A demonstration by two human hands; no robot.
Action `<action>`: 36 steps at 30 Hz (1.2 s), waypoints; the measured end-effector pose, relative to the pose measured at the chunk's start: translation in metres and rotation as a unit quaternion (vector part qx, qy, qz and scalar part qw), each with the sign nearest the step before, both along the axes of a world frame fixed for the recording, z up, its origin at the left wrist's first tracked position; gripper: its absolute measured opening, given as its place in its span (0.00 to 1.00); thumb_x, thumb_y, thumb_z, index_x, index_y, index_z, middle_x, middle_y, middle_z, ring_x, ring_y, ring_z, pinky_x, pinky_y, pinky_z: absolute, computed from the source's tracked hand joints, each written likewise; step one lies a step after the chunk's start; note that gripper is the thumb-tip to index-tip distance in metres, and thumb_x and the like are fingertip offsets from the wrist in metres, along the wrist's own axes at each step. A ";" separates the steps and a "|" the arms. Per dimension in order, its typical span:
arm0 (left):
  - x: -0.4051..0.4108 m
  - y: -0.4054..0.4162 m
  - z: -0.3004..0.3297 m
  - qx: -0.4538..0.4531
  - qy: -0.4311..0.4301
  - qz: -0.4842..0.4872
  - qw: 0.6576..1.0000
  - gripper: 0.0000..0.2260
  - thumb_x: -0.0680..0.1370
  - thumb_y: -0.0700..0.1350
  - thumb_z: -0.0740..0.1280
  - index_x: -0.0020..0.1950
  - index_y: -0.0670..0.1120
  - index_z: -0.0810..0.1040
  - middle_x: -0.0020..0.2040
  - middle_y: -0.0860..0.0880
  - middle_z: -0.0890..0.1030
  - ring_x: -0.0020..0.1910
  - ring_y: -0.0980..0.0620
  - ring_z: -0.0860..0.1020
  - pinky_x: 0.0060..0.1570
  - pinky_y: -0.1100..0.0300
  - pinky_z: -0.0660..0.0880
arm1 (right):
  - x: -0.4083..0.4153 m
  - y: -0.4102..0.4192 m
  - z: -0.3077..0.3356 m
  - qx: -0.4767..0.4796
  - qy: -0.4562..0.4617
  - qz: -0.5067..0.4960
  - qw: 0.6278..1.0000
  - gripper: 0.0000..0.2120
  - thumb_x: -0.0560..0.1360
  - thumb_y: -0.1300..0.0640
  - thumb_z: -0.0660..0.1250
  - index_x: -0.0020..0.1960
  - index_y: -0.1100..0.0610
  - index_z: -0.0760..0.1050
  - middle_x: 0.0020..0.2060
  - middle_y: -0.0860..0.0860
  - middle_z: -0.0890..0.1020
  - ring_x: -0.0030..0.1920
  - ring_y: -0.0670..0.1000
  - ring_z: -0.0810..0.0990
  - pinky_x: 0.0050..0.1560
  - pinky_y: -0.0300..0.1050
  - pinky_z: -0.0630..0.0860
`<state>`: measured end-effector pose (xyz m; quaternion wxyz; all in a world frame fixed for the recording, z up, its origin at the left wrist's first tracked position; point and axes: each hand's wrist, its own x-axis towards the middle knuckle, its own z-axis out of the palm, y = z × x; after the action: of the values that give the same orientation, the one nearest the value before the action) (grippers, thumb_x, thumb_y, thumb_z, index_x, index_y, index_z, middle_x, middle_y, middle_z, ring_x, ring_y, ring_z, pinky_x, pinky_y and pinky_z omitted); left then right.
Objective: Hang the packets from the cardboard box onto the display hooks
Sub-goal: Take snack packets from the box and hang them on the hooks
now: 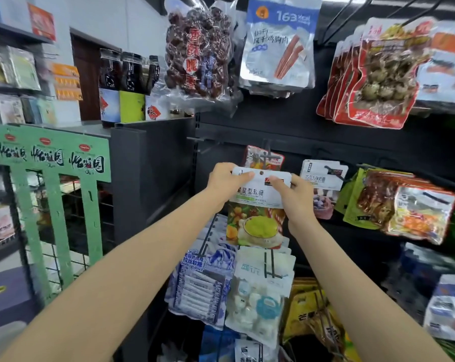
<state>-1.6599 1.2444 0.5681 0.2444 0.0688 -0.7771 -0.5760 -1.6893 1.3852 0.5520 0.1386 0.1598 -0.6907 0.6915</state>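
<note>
White-topped candy packet (pixel 260 205) was pinched at its top corners by left hand (pixel 225 182) and right hand (pixel 295 198), near a hook (pixel 268 156).

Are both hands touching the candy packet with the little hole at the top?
Touching. The head view shows the left hand and the right hand each pinching a top corner of the candy packet, thumbs on its front.

The candy packet (pixel 257 205) has a white header with black characters above a picture of yellow-green and orange sweets, the quail-egg packets (pixel 373 79) are red-edged, the dried-date bag (pixel 200 53) shows dark red fruit, and the sign board (pixel 51 152) is green.
</note>
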 end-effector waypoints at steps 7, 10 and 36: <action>-0.004 0.000 0.000 -0.017 0.039 -0.015 0.999 0.10 0.76 0.46 0.69 0.34 0.49 0.74 0.39 0.50 0.78 0.43 0.51 0.78 0.40 0.59 0.73 | 0.000 0.002 0.000 0.003 0.045 -0.029 0.999 0.07 0.75 0.60 0.68 0.40 0.51 0.78 0.39 0.50 0.83 0.42 0.51 0.82 0.42 0.48 0.78; -0.008 0.000 -0.004 -0.015 0.037 -0.010 0.999 0.10 0.76 0.47 0.69 0.35 0.49 0.75 0.38 0.51 0.77 0.42 0.51 0.76 0.39 0.60 0.71 | -0.004 0.003 0.000 0.025 0.043 -0.031 0.998 0.08 0.74 0.58 0.69 0.39 0.48 0.78 0.39 0.51 0.83 0.43 0.54 0.83 0.44 0.52 0.79; -0.133 -0.014 -0.004 -0.468 -0.108 0.008 0.877 0.32 0.80 0.38 0.60 0.78 0.50 0.47 0.78 0.50 0.43 0.77 0.48 0.50 0.68 0.47 0.66 | -0.115 -0.018 0.001 0.479 0.133 -0.101 0.862 0.23 0.74 0.65 0.63 0.68 0.60 0.64 0.70 0.61 0.58 0.63 0.63 0.70 0.60 0.55 0.72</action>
<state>-1.7927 1.2302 0.5641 0.1676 0.0146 -0.9768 -0.1323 -1.8043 1.3671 0.5529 0.2045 0.2262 -0.9241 0.2303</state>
